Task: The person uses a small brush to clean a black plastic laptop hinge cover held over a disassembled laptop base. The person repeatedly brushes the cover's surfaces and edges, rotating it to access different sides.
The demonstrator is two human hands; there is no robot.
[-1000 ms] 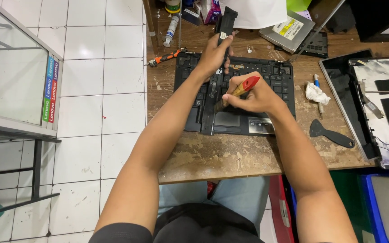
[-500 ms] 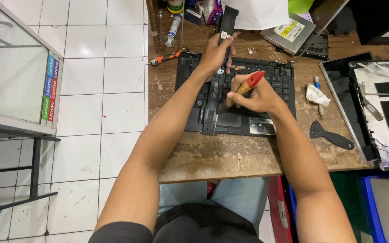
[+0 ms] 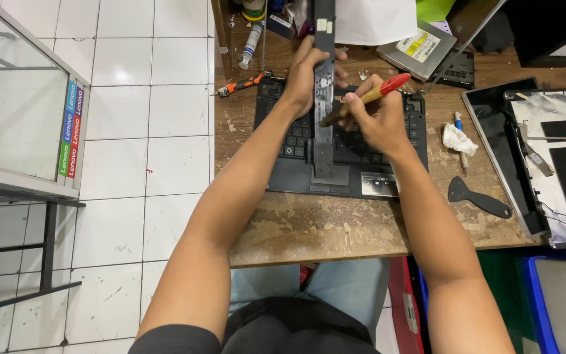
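Long dark grey strip (image 3: 323, 98): matt plastic with a dull metallic sheen, held in the left hand (image 3: 309, 75). Red-handled brush (image 3: 365, 98): glossy red plastic end, bare wooden shaft, held in the right hand (image 3: 378, 121). Black laptop base with keyboard (image 3: 296, 147): matt plastic, dusty. Brown wooden surface (image 3: 335, 226): rough, worn, finish scraped off in pale patches. Black flat scraper (image 3: 478, 198): matt plastic. White crumpled wad (image 3: 458, 139): soft tissue or cloth. Silver flat drive (image 3: 417, 49): brushed metal. White floor tiles (image 3: 126, 118): glossy ceramic.
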